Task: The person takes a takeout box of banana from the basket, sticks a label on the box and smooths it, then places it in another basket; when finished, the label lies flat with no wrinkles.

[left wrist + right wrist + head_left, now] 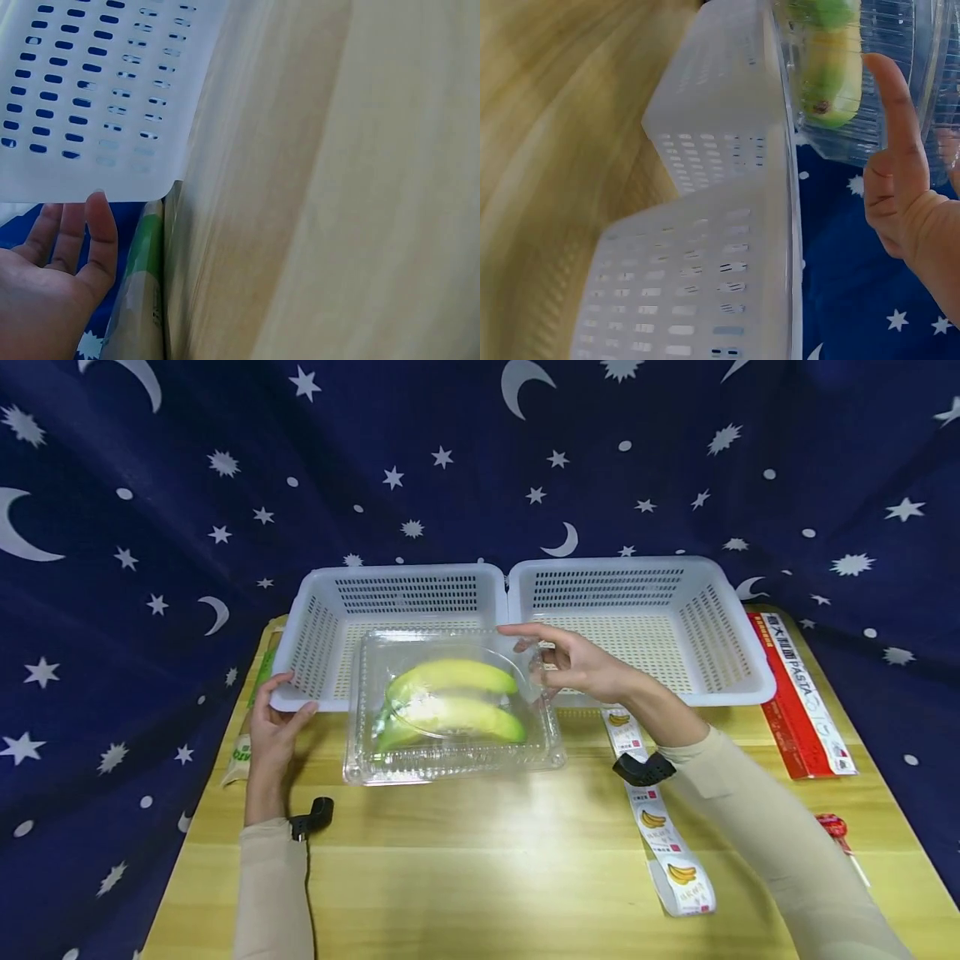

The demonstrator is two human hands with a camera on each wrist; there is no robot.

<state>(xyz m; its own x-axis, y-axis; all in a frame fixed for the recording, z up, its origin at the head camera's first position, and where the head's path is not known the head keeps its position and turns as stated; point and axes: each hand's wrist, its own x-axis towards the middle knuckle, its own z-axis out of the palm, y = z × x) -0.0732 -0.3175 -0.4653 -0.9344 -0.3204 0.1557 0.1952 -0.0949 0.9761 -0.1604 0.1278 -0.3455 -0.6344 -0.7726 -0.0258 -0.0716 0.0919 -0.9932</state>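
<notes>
A clear plastic clamshell box (450, 760) with two yellow-green bananas (453, 677) inside tilts in front of and over the left white basket (405, 578). My right hand (581, 664) grips the box's right edge, thumb near the front side and fingers at the far side. In the right wrist view the thumb (900, 112) overlaps the clear wall beside a banana end (832, 97). My left hand (273, 731) is at the left basket's front-left corner, its fingers loosely bent. Those fingertips (97, 206) are right at the basket's rim in the left wrist view.
A second white basket (615, 568) stands right of the first. A strip of banana-printed labels (663, 827) lies on the wooden table (465, 877). At the right are a red pasta package (795, 702) and a red lollipop (832, 827). A green-and-beige packet (240, 756) lies left.
</notes>
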